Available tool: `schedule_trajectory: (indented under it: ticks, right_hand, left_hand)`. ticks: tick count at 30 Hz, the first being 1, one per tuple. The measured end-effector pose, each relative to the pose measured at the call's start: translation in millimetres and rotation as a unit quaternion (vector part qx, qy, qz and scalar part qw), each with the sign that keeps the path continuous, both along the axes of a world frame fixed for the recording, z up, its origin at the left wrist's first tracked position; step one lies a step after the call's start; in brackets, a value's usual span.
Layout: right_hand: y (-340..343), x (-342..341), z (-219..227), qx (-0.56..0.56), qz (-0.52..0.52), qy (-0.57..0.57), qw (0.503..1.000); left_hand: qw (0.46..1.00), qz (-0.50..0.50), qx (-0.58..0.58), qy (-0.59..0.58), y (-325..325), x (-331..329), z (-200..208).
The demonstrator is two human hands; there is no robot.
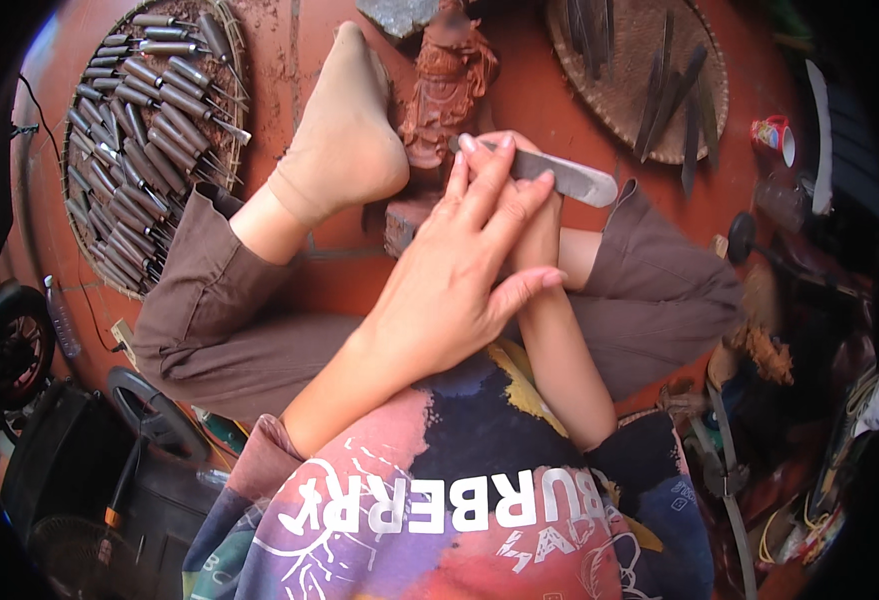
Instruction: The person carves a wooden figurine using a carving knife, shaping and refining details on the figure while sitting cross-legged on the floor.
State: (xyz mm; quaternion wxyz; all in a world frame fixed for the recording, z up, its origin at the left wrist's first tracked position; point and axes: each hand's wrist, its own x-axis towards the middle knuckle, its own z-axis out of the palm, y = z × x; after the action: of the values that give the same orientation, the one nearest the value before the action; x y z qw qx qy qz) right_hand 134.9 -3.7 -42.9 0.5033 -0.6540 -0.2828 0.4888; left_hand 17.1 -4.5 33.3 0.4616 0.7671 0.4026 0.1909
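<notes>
Crosses the left hand (449, 265) over the right hand (544, 215) at the centre of view, in front of the body, with left fingers extended and slightly apart and the thumb pointing right. Reaches with those fingertips to a flat grey tool (584, 183); cannot tell whether gripping or just resting on it. Hides most of the right hand beneath, at the same tool; cannot tell how firmly closed.

Slants the tool from the fingertips out to the right, with its rounded end jutting free of both hands, near the right cuff of the brown trousers (649, 300). Shows a carved reddish figure (449, 90) just beyond the fingertips, close to its far end. Places a socked foot (344, 135) just left of the figure and a grey stone (396, 14) beyond, at the top edge.

Leaves tiled red floor (269, 60) showing as a narrow strip between that foot and a round tray (236, 40) at left, packed with dark-handled chisels (174, 125). Shows a wider gap on the right, between figure and round basket (717, 90). Holds long dark blades (664, 95) in that basket, with some poking past the near rim. Sets a red mug (774, 140) on its side farther right. Crowds both lower corners with mixed clutter, including a dark wheel (154, 410) at left.
</notes>
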Motion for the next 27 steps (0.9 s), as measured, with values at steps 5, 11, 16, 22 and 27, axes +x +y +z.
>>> schedule_trajectory:
  ticks: [5,11,16,22,27]
  right_hand:
    - [-4.6,-0.1,11.3,0.004,-0.102,0.212,0.972]
    - [-7.6,-0.6,2.7,0.024,-0.008,0.061,0.998]
    - [-8.2,-2.7,1.4,-0.008,-0.082,0.172,0.982]
    - [-7.6,-5.0,10.4,-0.001,-0.087,0.16,0.983]
    - [-6.0,-4.7,5.3,-0.015,-0.065,0.094,0.993]
  left_hand:
    - [1.0,0.003,0.001,-0.019,0.9,6.1,-8.0]
    - [1.0,0.006,-0.001,-0.017,-1.6,-1.9,-8.4]
    - [1.0,0.001,-0.007,-0.019,2.2,1.4,-5.0]
    - [1.0,0.011,-0.006,-0.027,-0.2,2.3,-9.2]
    - [1.0,0.007,0.0,-0.013,2.6,-7.4,0.9]
